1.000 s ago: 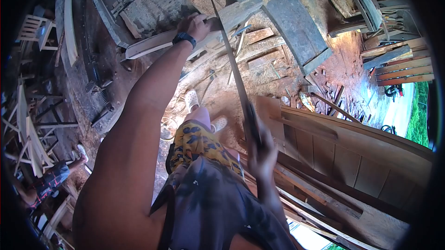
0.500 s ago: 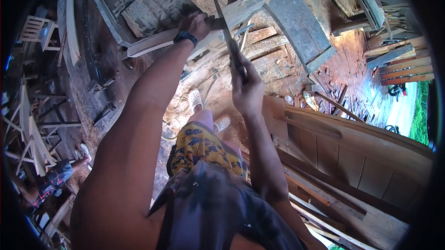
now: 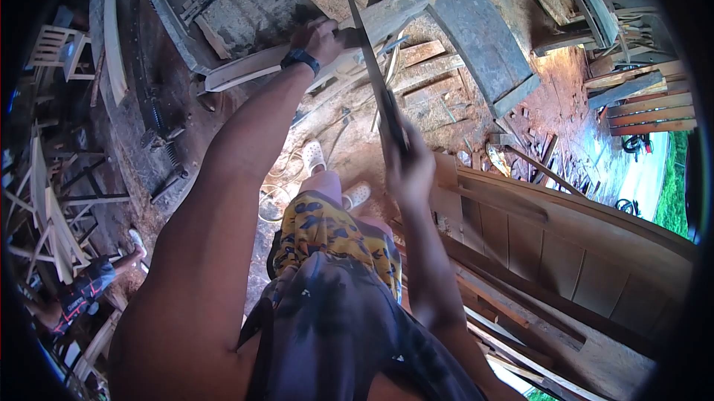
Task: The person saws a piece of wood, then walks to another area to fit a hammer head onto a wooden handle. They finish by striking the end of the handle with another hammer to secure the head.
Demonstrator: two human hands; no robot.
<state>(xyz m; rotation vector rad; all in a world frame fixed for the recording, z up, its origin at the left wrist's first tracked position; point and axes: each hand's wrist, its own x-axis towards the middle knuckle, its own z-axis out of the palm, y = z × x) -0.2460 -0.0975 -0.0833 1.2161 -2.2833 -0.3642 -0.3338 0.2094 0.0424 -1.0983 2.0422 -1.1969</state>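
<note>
My right hand (image 3: pixel 411 167), slightly blurred, is closed round the handle of a handsaw (image 3: pixel 375 78). The long narrow blade points away from me, its tip near the top of the view. My left hand (image 3: pixel 321 43), with a dark watch (image 3: pixel 300 60) on the wrist, is closed on a short dark piece of wood (image 3: pixel 347 38). This piece lies on the edge of a wooden bench (image 3: pixel 387 18), and its end meets the saw blade. My left fingers are partly hidden, just left of the blade.
Dusty boards (image 3: pixel 480 44) and sawdust surround the bench. A wooden panel structure (image 3: pixel 550 245) stands close on my right. Offcuts (image 3: pixel 532 159) litter the floor beyond it. On the left are a white chair (image 3: pixel 56 48), stacked timber and another person (image 3: pixel 85 289).
My right hand has drawn the handsaw back toward my body and a little to the right. My left hand stays on the wood, almost unmoved.
</note>
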